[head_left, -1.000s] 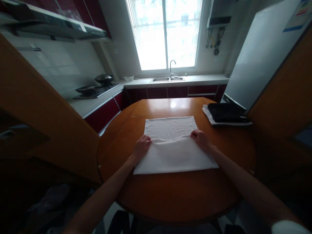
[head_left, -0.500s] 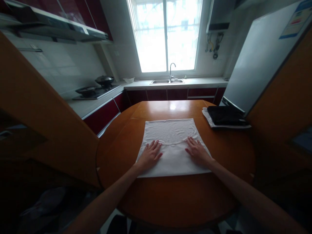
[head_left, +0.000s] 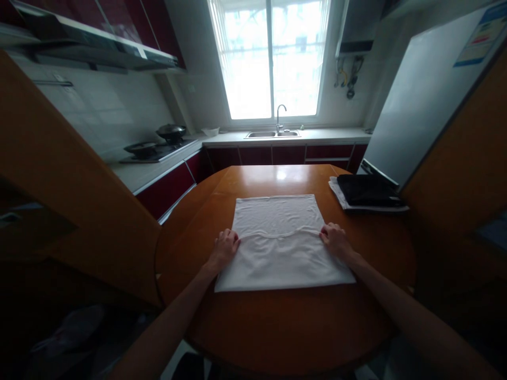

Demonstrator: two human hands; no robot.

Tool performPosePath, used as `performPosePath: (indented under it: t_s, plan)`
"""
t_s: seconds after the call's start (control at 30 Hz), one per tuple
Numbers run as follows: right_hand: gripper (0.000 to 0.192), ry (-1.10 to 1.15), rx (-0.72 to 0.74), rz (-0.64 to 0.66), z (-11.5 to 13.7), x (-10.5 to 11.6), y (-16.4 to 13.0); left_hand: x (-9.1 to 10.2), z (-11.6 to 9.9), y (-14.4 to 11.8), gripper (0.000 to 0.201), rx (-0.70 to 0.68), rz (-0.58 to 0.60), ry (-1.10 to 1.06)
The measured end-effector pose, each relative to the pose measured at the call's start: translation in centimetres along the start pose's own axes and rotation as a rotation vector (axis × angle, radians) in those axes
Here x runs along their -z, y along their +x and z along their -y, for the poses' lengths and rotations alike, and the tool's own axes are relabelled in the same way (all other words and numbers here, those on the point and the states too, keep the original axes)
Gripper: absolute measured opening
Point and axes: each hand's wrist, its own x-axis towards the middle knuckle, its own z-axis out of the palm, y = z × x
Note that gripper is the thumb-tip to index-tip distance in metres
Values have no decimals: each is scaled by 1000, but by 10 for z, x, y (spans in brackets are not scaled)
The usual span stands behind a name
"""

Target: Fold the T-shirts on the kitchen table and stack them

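Note:
A white cloth garment (head_left: pixel 279 264), perhaps a shirt, lies folded on the wooden table (head_left: pixel 285 327). Its near part is folded up over the far part, and a wavy hem crosses the middle. At the left end of that hem, my left hand (head_left: pixel 225 248) has its fingers curled onto the cloth's side edge. My right hand (head_left: pixel 336 240) pinches the opposite end of the hem at the right edge. Slight wrinkles run through the folded layer near the right hand.
A stack of folded dark and white clothes (head_left: pixel 368 191) sits at the table's right side. Beyond the table are a counter with a sink (head_left: pixel 273 134) and a stove with pans (head_left: pixel 148 148). A fridge (head_left: pixel 420 100) stands on the right.
Both hands have moved outward from lying flat on the cloth to its side edges, and their fingers have closed there. The folded layer's hem is now wavier.

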Motion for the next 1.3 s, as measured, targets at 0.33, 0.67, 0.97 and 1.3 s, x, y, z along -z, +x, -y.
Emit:
performPosePath:
  t_s: [0.33,0.67,0.97,1.3]
  plan:
    - [20,131,54,-145,6,9,5,5,0,6,14,-40,-163,-373]
    - [25,58,119,-125,19,11,5,0,-8,2,31,-186,-178,-132]
    - [56,68,433,131,46,-8,-32,-10,-33,-23,57,-448,220,-44]
    - [40,236,571,29,-28,44,-94,58,19,-94,55,-500,205,-156]
